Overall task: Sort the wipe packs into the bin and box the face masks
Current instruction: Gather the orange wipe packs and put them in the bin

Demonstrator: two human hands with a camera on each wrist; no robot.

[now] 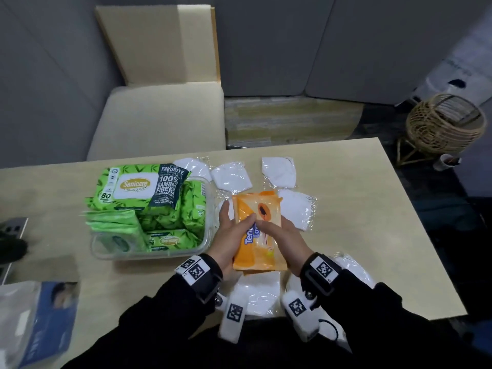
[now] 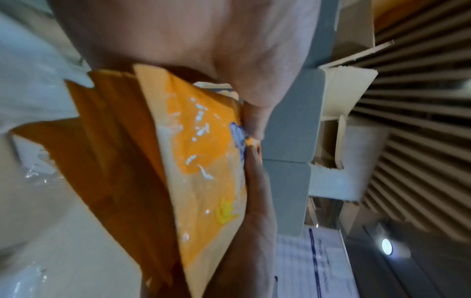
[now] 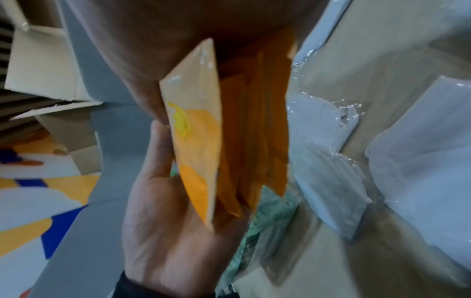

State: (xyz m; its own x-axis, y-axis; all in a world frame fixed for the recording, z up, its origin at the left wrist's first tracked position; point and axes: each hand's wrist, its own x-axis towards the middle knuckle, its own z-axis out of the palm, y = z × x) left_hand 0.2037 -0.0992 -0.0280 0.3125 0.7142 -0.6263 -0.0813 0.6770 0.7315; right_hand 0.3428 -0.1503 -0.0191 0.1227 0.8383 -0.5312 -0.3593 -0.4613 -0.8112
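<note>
Over on the left, the clear bin [image 1: 111, 251] is already stuffed with green wipe packs [image 1: 138, 187], so that side looks mostly sorted. Just right of it, the left hand [image 1: 229, 235] and right hand [image 1: 282, 241] clamp a stack of orange wipe packs [image 1: 255, 230] from both sides, fingers curled over, probably squaring it up to drop in. Bagged face masks [image 1: 278, 171] lie scattered around, unboxed.

Orange packs [image 1: 257, 230]: count in the stack indeterminate; lower ones covered by the top one and both hands. Brand text partly hidden by fingers [image 1: 246, 222]. One mask [image 1: 257, 294] lies mostly under the wrists. Blue box [image 1: 40, 320] cut off at frame edge.
</note>
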